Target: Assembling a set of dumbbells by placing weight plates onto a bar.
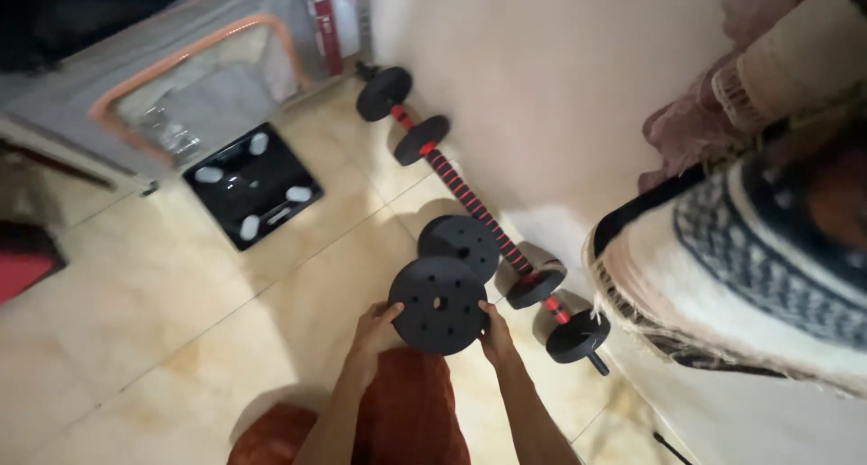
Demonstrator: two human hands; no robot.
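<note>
- The left hand point(375, 325) grips the black weight plate point(439, 304) at its 8 o'clock edge, fingers curled onto the rim
- The right hand point(495, 332) clasps the same plate at its 4 o'clock edge, thumb on the face, so both hands carry it between them
- The plate is held just above the cream tiled floor point(181, 293), its flat face turned up toward the camera, small holes ringing its centre bore
- A second black plate point(461, 244) lies on the floor at 1 o'clock from the held one, partly overlapped by it in this view
- A long bar with a red and black ribbed grip point(474, 208) lies along the foot of the white wall point(560, 86), running from 11 o'clock to 4 o'clock, with two black plates fitted at each end
- A black bathroom scale point(253, 185) with pale oval pads sits on the floor at 10 o'clock, well apart from the hands
- Beyond the scale stands a grey fabric box with an orange-trimmed window point(199, 77)
- At 3 o'clock, folded patterned cloth point(750, 248) with fringes hangs close to the camera
</note>
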